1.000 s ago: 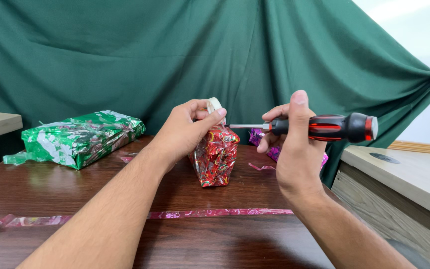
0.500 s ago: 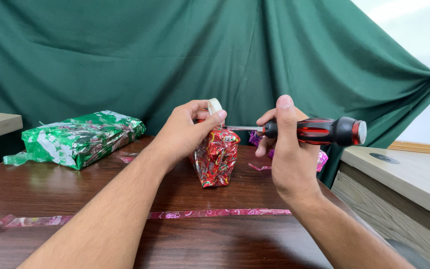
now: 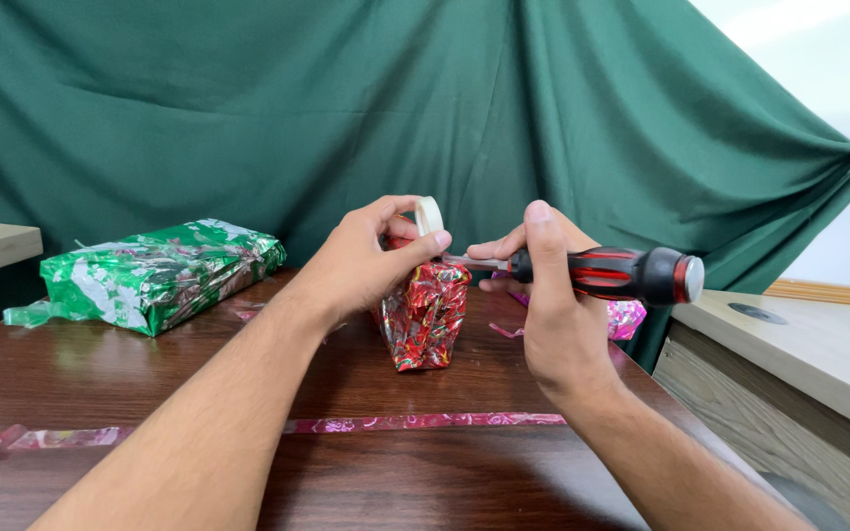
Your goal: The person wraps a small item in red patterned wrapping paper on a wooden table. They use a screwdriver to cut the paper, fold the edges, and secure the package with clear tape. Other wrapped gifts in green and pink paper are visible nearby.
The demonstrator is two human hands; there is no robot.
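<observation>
My left hand point(image 3: 371, 264) grips a small roll of pale tape point(image 3: 429, 214) held upright just above a red foil-wrapped package point(image 3: 425, 313) that stands on the dark wooden table point(image 3: 150, 383). My right hand point(image 3: 548, 295) holds a black and red screwdriver point(image 3: 607, 272) level. Its metal tip points left and reaches the tape roll beside my left thumb. Both hands hover over the top of the red package.
A green foil-wrapped parcel point(image 3: 154, 270) lies at the back left. A long pink foil strip point(image 3: 415, 422) stretches across the table front. Pink foil scraps point(image 3: 626, 317) sit behind my right hand. A pale wooden surface point(image 3: 809, 344) adjoins on the right; a green cloth point(image 3: 445, 108) hangs behind.
My right hand has moved left with the screwdriver, bringing its tip up to the tape roll. My left hand has lifted the roll slightly.
</observation>
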